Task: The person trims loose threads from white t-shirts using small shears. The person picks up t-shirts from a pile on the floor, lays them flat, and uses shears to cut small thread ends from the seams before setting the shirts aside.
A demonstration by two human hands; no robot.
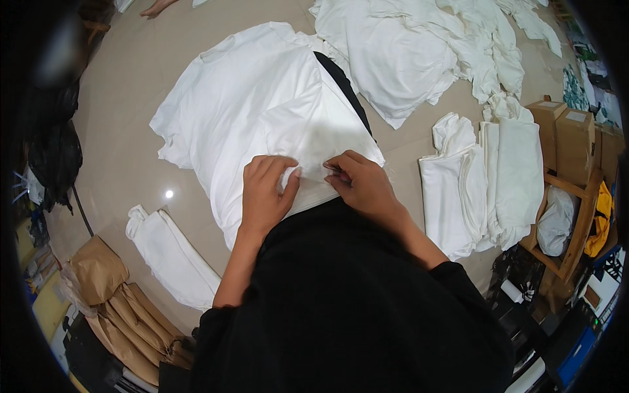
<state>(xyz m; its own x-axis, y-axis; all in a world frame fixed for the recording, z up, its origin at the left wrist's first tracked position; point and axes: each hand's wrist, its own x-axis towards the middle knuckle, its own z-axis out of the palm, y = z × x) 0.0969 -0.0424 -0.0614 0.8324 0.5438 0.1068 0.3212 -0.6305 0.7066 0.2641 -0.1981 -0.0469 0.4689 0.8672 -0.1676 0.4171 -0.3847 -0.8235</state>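
Observation:
A white T-shirt (236, 93) lies spread over my lap and onto the floor, its neckline pointing to the upper left. My left hand (268, 189) pinches the shirt's cloth between thumb and fingers near the edge closest to my body. A short way to the right, my right hand (361, 182) holds a small metal tool (333, 168), mostly hidden by the fingers; it looks like thread snips. Its tip is close to the same stretch of cloth.
Loose white garments (393, 54) are heaped ahead. Folded white garments (516, 172) are stacked at right, beside cardboard boxes (575, 142) on a wooden frame (585, 206). One folded white garment (172, 260) lies at left, near brown paper bundles (132, 314). A person's foot (155, 9) shows at top.

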